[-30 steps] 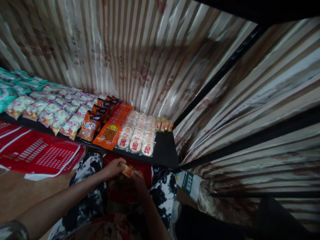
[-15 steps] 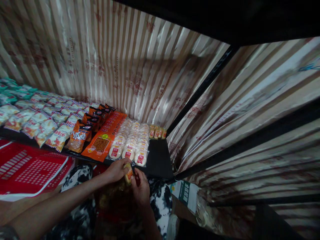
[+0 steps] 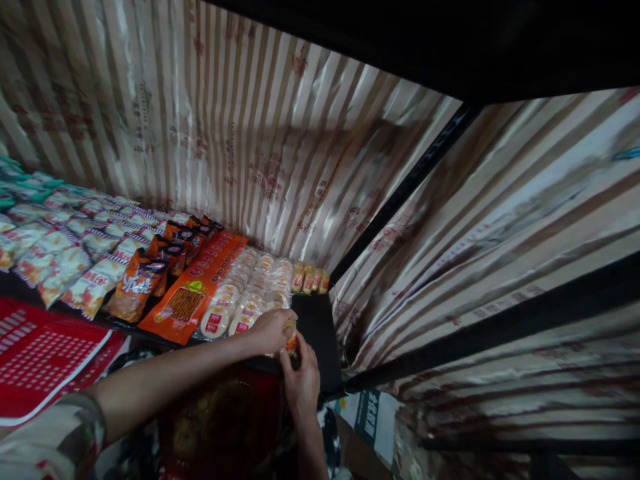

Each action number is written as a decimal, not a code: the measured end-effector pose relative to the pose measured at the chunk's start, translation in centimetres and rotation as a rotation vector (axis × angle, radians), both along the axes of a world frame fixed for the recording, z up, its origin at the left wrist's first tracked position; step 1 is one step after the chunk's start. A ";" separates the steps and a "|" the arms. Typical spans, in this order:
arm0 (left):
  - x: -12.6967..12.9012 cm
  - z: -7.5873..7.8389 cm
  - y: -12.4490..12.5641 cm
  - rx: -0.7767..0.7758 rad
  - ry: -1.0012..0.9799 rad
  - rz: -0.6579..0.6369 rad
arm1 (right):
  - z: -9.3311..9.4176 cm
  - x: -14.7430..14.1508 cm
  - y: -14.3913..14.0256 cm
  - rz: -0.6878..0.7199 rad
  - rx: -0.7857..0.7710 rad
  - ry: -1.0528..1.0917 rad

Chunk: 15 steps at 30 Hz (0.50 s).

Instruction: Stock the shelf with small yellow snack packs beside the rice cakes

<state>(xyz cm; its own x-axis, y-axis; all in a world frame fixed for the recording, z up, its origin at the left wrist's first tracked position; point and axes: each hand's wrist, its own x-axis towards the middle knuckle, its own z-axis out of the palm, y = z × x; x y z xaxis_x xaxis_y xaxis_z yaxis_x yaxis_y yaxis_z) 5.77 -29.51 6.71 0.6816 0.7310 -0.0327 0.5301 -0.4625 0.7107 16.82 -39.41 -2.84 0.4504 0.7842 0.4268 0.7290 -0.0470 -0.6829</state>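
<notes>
Head view. Left hand (image 3: 270,328) and right hand (image 3: 301,380) meet at the front edge of a black shelf (image 3: 316,333). Both are closed on one small snack packet (image 3: 291,335), yellow with a red patch: left fingers wrapped over its top, right fingertips pinching it from below. Packet sits just above the shelf's front lip, at the near end of the round cake pack (image 3: 245,293).

Shelf layout, left to right: white-and-red striped bags (image 3: 75,267), orange bags (image 3: 137,290) standing in a row, a flat orange pack (image 3: 193,293), the round cake pack, then a short row of small packets (image 3: 309,279) against the back wall. Packs lie edge to edge with no gaps between them.

Open room: bare black shelf surface runs from the cake pack to the right corner, in front of the small packets. That strip is bounded on the right by a striped foil panel (image 3: 450,253) and a black post (image 3: 400,193).

Below the shelf lip: red basket (image 3: 40,347) at left, a dark red bag (image 3: 225,420) under the forearms.
</notes>
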 end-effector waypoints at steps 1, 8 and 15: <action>0.9 0.1 0.4 0.010 0.004 -0.002 | 0.0 0.6 0.5 -0.021 -0.005 0.002; 7.0 -0.3 3.5 -0.023 0.068 0.083 | -1.1 5.0 4.9 -0.187 -0.016 0.050; 11.4 -3.2 6.1 -0.072 0.037 0.142 | -3.4 9.0 9.4 -0.304 -0.047 0.017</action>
